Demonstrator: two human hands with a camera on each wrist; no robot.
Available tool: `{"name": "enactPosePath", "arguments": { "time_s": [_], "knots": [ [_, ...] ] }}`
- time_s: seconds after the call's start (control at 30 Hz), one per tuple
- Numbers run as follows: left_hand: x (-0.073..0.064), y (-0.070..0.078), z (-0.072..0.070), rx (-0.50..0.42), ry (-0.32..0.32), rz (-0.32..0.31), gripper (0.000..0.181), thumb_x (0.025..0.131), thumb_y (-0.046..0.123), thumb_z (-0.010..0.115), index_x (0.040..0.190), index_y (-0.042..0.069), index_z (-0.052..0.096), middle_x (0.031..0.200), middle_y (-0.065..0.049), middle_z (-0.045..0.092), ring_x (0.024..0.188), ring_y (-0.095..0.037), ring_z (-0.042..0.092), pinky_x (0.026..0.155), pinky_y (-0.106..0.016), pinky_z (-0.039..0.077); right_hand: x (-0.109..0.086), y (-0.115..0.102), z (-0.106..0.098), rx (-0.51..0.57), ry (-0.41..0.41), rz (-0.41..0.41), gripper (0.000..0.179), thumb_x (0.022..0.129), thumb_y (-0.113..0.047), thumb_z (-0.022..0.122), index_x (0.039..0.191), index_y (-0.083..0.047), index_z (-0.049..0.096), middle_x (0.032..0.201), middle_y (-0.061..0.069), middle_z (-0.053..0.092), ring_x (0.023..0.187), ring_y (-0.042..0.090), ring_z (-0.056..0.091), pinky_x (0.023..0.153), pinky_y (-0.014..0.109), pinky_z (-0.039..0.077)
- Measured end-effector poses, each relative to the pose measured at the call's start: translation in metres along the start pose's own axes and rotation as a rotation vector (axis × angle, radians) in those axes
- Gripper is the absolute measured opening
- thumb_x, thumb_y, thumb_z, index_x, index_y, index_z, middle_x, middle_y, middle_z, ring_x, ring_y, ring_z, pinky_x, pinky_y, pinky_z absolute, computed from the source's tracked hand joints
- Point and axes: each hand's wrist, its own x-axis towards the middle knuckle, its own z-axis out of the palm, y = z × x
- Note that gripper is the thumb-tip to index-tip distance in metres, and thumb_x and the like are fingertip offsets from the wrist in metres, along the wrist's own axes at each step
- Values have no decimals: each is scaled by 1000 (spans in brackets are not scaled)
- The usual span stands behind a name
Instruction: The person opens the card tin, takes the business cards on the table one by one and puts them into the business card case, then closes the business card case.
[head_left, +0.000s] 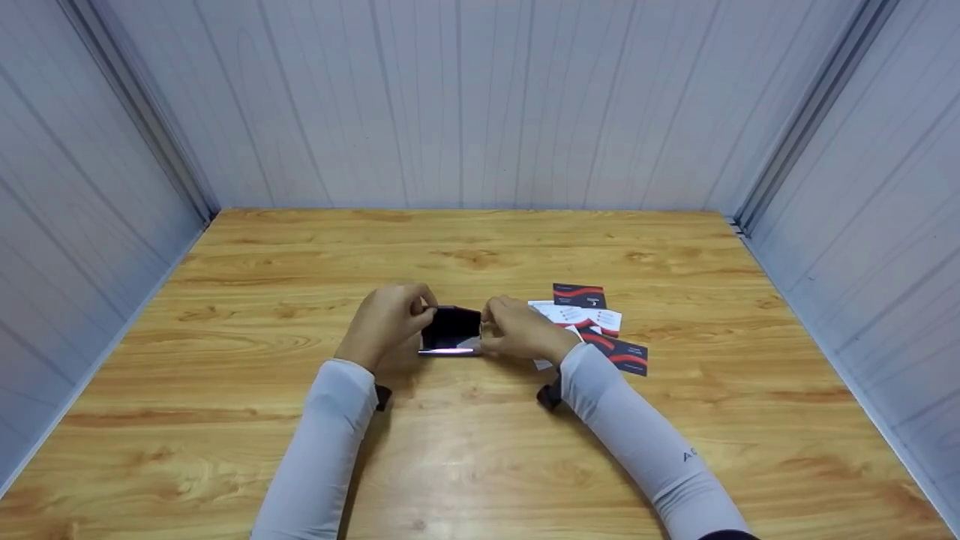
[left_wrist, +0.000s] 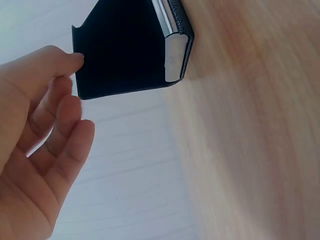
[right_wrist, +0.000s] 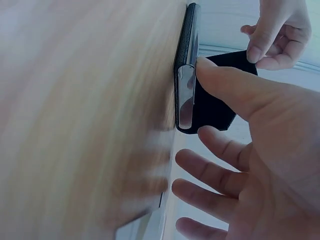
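A card case [head_left: 450, 351] with a shiny metal body and a black cover lies on the table, its black flap [left_wrist: 122, 55] raised. My left hand [head_left: 390, 319] pinches the free edge of that flap between thumb and fingers, as the left wrist view shows. At the case's right end, my right hand [head_left: 521, 330] holds the metal body [right_wrist: 186, 95], with the thumb on one side and the index finger by the other. Its other fingers are spread loosely. The metal body's inside is hidden.
Several business cards, black-and-red [head_left: 579, 295] and white [head_left: 611, 322], lie in a loose overlapping pile, partly behind my right wrist. The wooden table [head_left: 465, 255] meets pale panelled walls [head_left: 450, 105] at the back and sides.
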Motion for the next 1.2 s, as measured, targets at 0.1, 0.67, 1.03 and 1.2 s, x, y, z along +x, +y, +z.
{"name": "enactPosePath", "arguments": {
  "time_s": [0.1,0.67,1.03,1.2],
  "knots": [
    [-1,0,1,-3,25,-5,2,93,14,72,91,12,73,77,3,68,68,-12,62,63,-31,53,0,1,0,-5,-1,-6,48,91,-45,73,120,-8,58,113,6,56,103,23,56,93,39,47],
    [-10,-5,7,-80,-448,-214,75,97,31,68,159,16,30,164,-11,21,148,-32,24,116,-50,29,0,0,0,-32,-62,-75,55,98,-43,65,141,-9,57,135,8,57,126,26,52,106,40,42],
    [-15,-4,7,-59,-604,-248,74,103,45,54,161,11,21,167,-10,9,151,-32,14,119,-52,18,0,0,-2,-34,-82,-81,52,99,-41,63,140,-9,57,136,9,57,129,26,50,108,41,40],
    [-15,-3,5,-62,-603,-246,70,104,42,53,160,10,25,165,-12,17,151,-32,16,120,-52,18,-2,2,-6,9,-127,-80,50,99,-36,63,140,-7,56,135,10,56,128,26,51,107,40,41]
  ]
}}
